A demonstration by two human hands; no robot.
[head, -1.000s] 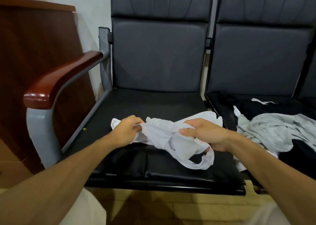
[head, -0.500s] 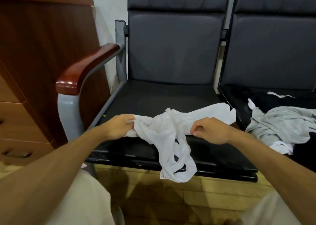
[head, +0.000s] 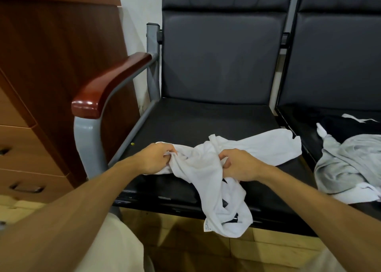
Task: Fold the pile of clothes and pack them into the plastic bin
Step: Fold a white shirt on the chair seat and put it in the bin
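At the far left we see a reddish-brown wooden cabinet (head: 51, 65) with a smooth veneer grain and paler drawer fronts, one carrying a dark metal handle (head: 26, 188). Beside it curves a glossy, rounded wooden armrest (head: 107, 83) on a matte grey metal frame (head: 86, 139). It belongs to a chair whose flat black seat (head: 206, 123) and padded back look like smooth leatherette. On the front of that seat lies the white garment (head: 257, 148), thin, soft and crumpled, with one part spread toward the right and another part hanging over the seat's front edge. Our left hand (head: 156, 159) has its fingers curled into the bunched cloth at the garment's left end. A small white care label (head: 206, 227) dangles from the hanging part, and its blue print is too small to read. Black patches show through the folds there. Our right hand (head: 239, 165) pinches a gathered ridge of the same garment near its middle. On the neighbouring seat to the right, a heathered grey garment (head: 350, 164) lies rumpled over a black garment (head: 340, 127).
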